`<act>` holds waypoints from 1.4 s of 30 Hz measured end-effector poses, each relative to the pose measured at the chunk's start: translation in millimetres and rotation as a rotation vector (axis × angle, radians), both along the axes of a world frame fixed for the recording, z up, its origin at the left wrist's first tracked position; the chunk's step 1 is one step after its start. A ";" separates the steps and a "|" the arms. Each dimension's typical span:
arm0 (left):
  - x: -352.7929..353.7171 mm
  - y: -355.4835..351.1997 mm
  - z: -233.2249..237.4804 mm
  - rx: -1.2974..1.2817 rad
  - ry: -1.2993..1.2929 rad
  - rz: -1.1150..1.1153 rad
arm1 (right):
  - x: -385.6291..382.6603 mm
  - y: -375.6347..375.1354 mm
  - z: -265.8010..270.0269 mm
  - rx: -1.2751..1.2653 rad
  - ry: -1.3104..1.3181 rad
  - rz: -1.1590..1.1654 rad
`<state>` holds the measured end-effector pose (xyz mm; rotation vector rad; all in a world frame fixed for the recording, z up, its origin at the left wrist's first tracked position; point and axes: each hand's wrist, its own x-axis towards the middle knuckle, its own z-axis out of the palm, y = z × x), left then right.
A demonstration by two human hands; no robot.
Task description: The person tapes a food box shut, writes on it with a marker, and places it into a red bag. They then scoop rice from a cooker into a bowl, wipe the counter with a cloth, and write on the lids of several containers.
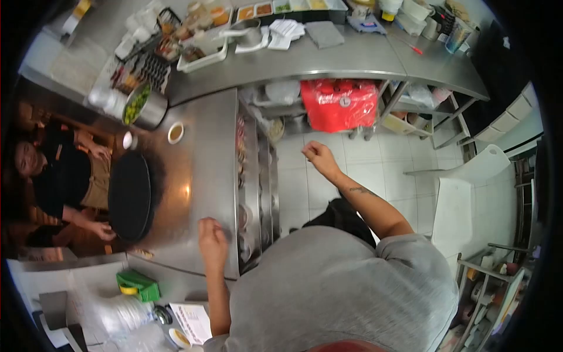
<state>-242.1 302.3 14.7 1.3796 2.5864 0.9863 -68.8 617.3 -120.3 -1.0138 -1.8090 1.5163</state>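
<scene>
Hands sit well apart from a steel bowl (141, 105) of green pieces and a small cup (175, 132) of brown sauce on the counter (202, 146). Left hand (212, 234) rests curled on the counter, near the round black griddle (130, 196). Right hand (316, 154) hangs loosely curled, empty, above the floor (363, 158).
</scene>
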 end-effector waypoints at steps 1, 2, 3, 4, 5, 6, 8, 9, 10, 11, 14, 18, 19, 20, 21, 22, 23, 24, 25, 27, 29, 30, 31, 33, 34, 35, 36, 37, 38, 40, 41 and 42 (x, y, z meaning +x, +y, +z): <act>5.3 20.2 -2.0 -0.019 -0.028 -0.045 | 10.2 24.5 -24.7 0.060 0.000 -0.077; 9.5 38.2 -9.4 -0.036 -0.043 -0.079 | 19.0 48.8 -41.5 0.127 0.005 -0.150; 14.5 53.3 -16.9 -0.056 -0.057 -0.106 | 28.4 72.0 -41.7 0.173 -0.083 -0.178; 20.5 67.8 -20.9 -0.092 -0.093 -0.122 | 38.4 92.8 -42.9 0.219 -0.172 -0.206; 26.4 84.3 -25.1 -0.124 -0.130 -0.136 | 46.2 115.9 -52.4 0.216 -0.203 -0.222; 33.6 100.5 -26.9 -0.160 -0.127 -0.158 | 53.7 140.7 -74.9 0.215 -0.233 -0.239; 48.3 135.6 -34.0 -0.243 -0.142 -0.189 | 73.2 198.9 -158.9 0.121 -0.254 -0.347; 56.8 151.0 -40.1 -0.292 -0.162 -0.198 | 88.1 229.8 -223.4 0.010 -0.201 -0.374; 65.1 167.0 -47.5 -0.310 -0.173 -0.235 | 106.0 249.1 -260.3 -0.116 -0.115 -0.419; 72.8 182.5 -55.9 -0.330 -0.184 -0.272 | 122.0 264.9 -317.4 -0.230 -0.088 -0.492; 94.6 226.7 -93.2 -0.379 -0.214 -0.429 | 147.7 269.4 -291.6 -1.050 -0.062 -0.809; 119.6 289.4 -97.3 -0.423 -0.277 -0.569 | 134.1 259.5 -284.0 -1.183 0.399 -0.655; 123.8 301.6 -91.6 -0.429 -0.269 -0.567 | 127.7 257.8 -274.0 -1.189 0.368 -0.657; 127.9 315.2 -84.4 -0.433 -0.266 -0.565 | 124.1 259.4 -268.4 -1.288 0.350 -0.766; 131.5 327.1 -79.5 -0.437 -0.264 -0.562 | 126.0 262.6 -269.2 -1.384 0.330 -0.875; 132.1 335.8 -78.9 -0.420 -0.241 -0.578 | 131.0 265.5 -270.4 -1.465 0.328 -0.971; 134.2 342.1 -79.7 -0.408 -0.242 -0.587 | 134.8 267.2 -271.7 -1.436 0.341 -0.974; 133.9 347.7 -80.5 -0.396 -0.237 -0.594 | 134.3 268.7 -272.9 -1.410 0.358 -0.973; 132.2 351.1 -81.5 -0.389 -0.232 -0.600 | 130.5 269.4 -275.5 -1.389 0.374 -0.972; 131.0 352.9 -86.7 -0.401 -0.244 -0.635 | 127.4 266.8 -282.4 -1.408 0.649 -0.963; 127.4 350.5 -92.6 -0.447 -0.259 -0.676 | 126.6 256.4 -287.3 -1.410 0.931 -0.964; 126.5 349.3 -96.0 -0.480 -0.270 -0.698 | 127.4 251.1 -288.2 -1.485 1.007 -0.978; 125.2 350.7 -99.5 -0.505 -0.279 -0.722 | 127.3 247.0 -287.8 -1.645 1.254 -0.640; 122.6 350.3 -106.4 -0.511 -0.273 -0.760 | 127.6 243.4 -345.8 -1.837 1.664 0.160; 120.6 350.1 -109.5 -0.513 -0.269 -0.776 | 115.8 237.8 -245.8 -1.487 0.999 -0.594; 118.6 350.3 -112.0 -0.488 -0.260 -0.801 | 110.9 244.7 -216.0 -1.371 0.967 -0.560; 116.0 349.6 -114.3 -0.466 -0.252 -0.824 | 106.3 247.2 -199.8 -1.260 0.934 -0.525; 112.1 346.8 -116.4 -0.445 -0.244 -0.846 | 100.9 249.3 -192.9 -1.151 0.898 -0.492; 107.9 342.4 -120.7 -0.461 -0.232 -0.842 | 94.8 253.9 -188.4 -0.955 0.698 -0.464; 102.2 335.1 -128.6 -0.490 -0.210 -0.840 | 85.7 257.5 -189.7 -0.614 0.380 -0.561; 100.1 331.0 -129.4 -0.500 -0.210 -0.841 | 80.5 259.4 -194.2 -0.467 0.258 -0.682; 97.5 326.9 -128.1 -0.510 -0.211 -0.838 | 73.5 262.6 -203.6 -0.316 0.135 -0.793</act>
